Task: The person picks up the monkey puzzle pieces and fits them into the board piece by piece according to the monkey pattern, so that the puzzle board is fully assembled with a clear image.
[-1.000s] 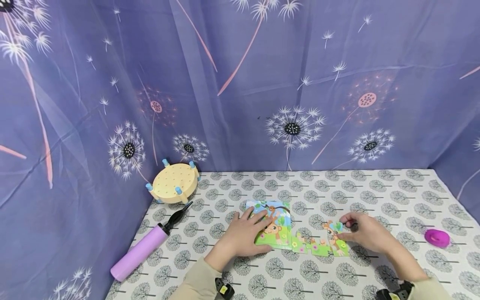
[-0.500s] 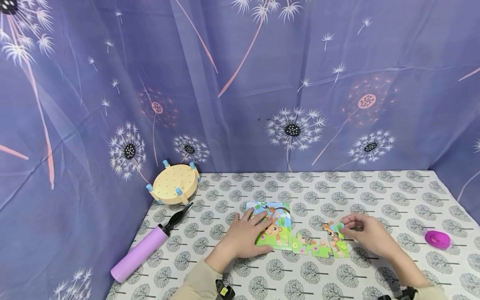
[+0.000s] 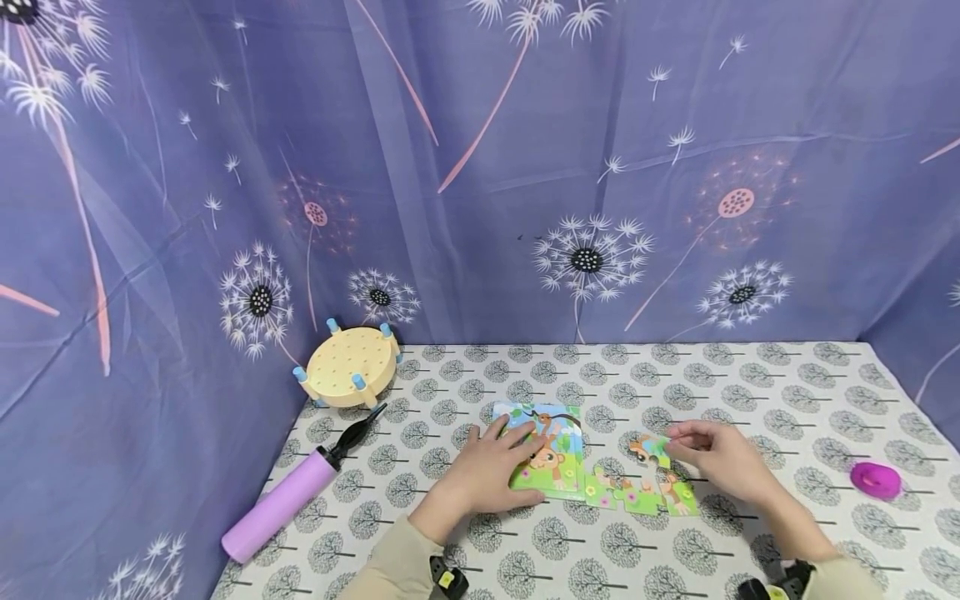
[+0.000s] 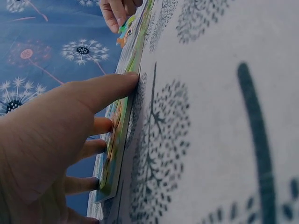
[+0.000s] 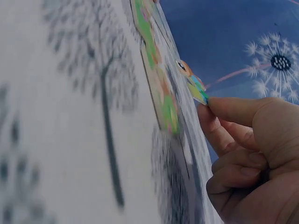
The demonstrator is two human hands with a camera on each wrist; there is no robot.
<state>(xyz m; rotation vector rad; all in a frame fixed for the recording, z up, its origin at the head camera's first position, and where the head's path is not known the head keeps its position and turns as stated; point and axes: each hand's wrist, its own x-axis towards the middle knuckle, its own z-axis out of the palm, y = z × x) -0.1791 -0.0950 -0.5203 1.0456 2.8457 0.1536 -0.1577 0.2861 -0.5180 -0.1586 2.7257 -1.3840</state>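
Observation:
My left hand [image 3: 491, 471] lies flat, fingers spread, over a cartoon monkey jigsaw board [image 3: 558, 446]; the left wrist view shows its thumb along the board's near edge. To the right of the board, several joined puzzle pieces [image 3: 637, 497] form a row on the cloth, ending in a piece with an animal on green [image 3: 678, 494]. Between thumb and forefinger, my right hand [image 3: 723, 458] pinches a puzzle piece [image 3: 649, 448] with an orange animal's face and blue and green parts. In the right wrist view that puzzle piece [image 5: 192, 80] is tilted, raised off the cloth.
A purple hand pump [image 3: 281, 504] with a black nozzle lies at the left. Behind it, a round yellow pegged stand [image 3: 350, 367] leans at the curtain [image 3: 480, 250]. A small magenta dish-like object [image 3: 875, 480] sits at the far right. The tree-print cloth [image 3: 555, 537] covers the table.
My right hand has lifted the orange-faced puzzle piece away from the piece at the row's right end and carried it slightly left and back. The left hand has stayed on the board.

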